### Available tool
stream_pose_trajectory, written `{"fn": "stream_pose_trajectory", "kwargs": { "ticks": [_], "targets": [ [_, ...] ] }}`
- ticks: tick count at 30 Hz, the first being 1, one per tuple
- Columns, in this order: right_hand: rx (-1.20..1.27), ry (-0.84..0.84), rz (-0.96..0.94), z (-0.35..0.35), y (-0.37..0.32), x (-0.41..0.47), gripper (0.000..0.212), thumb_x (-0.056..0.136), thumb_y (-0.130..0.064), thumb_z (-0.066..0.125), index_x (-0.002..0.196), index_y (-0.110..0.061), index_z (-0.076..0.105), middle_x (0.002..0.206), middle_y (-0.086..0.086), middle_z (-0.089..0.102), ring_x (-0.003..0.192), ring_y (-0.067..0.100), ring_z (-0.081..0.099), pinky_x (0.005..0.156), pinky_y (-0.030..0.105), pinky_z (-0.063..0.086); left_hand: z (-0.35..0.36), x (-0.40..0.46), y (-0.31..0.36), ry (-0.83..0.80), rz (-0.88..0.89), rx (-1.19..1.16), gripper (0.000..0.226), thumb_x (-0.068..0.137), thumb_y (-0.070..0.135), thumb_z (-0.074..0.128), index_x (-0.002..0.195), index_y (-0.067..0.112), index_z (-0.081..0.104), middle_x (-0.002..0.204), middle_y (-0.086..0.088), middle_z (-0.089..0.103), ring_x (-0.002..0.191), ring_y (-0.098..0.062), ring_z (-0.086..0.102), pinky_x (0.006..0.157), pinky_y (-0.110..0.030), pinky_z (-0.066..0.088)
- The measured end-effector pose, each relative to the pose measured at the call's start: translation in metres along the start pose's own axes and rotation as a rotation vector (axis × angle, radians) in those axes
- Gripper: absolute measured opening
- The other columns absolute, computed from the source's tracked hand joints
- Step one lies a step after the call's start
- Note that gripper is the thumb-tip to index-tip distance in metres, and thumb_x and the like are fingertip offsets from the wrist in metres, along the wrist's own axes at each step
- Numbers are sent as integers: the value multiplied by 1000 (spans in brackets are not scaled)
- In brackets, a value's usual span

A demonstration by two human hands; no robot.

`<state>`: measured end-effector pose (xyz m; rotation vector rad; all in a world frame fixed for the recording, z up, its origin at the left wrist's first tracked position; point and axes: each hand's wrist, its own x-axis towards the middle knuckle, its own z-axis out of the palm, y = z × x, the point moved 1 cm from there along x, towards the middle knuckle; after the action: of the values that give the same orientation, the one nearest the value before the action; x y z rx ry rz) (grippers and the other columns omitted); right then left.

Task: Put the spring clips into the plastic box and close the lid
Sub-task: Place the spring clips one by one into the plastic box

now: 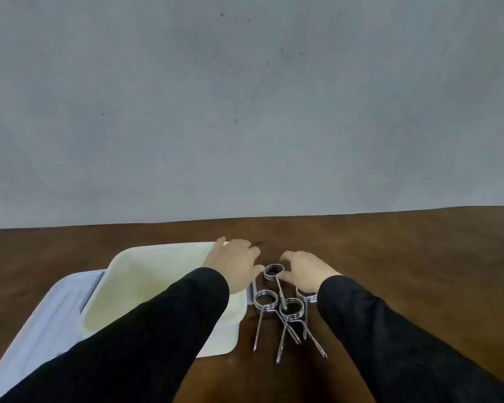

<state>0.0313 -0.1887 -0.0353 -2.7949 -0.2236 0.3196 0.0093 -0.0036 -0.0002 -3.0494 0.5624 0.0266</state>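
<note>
Both arms, in black sleeves (163, 324), reach forward over a brown wooden table (405, 257) that ends at a grey wall (245, 97). The left hand (234, 264) lies palm down over the far right corner of the open plastic box (122, 266), its fingers loosely spread and bent, closed around nothing that can be seen. The right hand (304, 270) hovers low just right of it, palm down, with the fingers curled and the thumb pointing left; the thumb tip seems to touch the coil of the farthest spring clip (274, 271), but whether it is truly gripped cannot be told. That clip sits between the two hands, its leg running back toward the camera. Three more spring clips lie on the table just right of the box: one (263, 301) close beside the box wall, one (292, 309) in the middle with its long legs crossing the others, and one (306, 298) partly hidden under the right wrist. The box is cream-coloured and looks empty where the left arm does not cover it. Its lid (41, 315), pale bluish white, lies flat at the box's left side, partly under the box.
</note>
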Motion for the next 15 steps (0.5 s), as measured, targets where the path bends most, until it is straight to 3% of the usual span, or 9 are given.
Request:
{"fn": "stream_pose_trajectory", "kwargs": {
  "ticks": [3,6,10,15],
  "targets": [
    [22,-1,92,26,-3,18,48,94,-38,61,137,-17,54,126,14,64,111,33,62,92,39,51,13,-2,1,13,-47,-58,49,107,43,31,140,21,60,157,0,46,153,-19,25,122,-51,13],
    [-4,-19,172,53,-4,40,40,89,-39,64,124,-20,63,121,12,68,109,35,63,94,47,51,21,-1,1,65,-79,-110,49,108,40,31,137,20,64,158,2,44,154,-16,22,123,-48,12],
    [-102,60,230,70,-7,52,33,92,-38,65,120,-20,66,122,9,62,116,34,58,97,47,44,26,0,-2,67,-86,-153,49,108,39,30,137,20,64,163,0,38,156,-15,17,124,-47,12],
    [-103,106,197,79,-3,65,28,91,-31,68,111,-12,68,114,12,63,108,36,62,92,44,50,13,-3,-5,34,-67,-220,56,107,49,26,151,23,49,169,-1,25,157,-14,11,125,-50,1]
  ]
}}
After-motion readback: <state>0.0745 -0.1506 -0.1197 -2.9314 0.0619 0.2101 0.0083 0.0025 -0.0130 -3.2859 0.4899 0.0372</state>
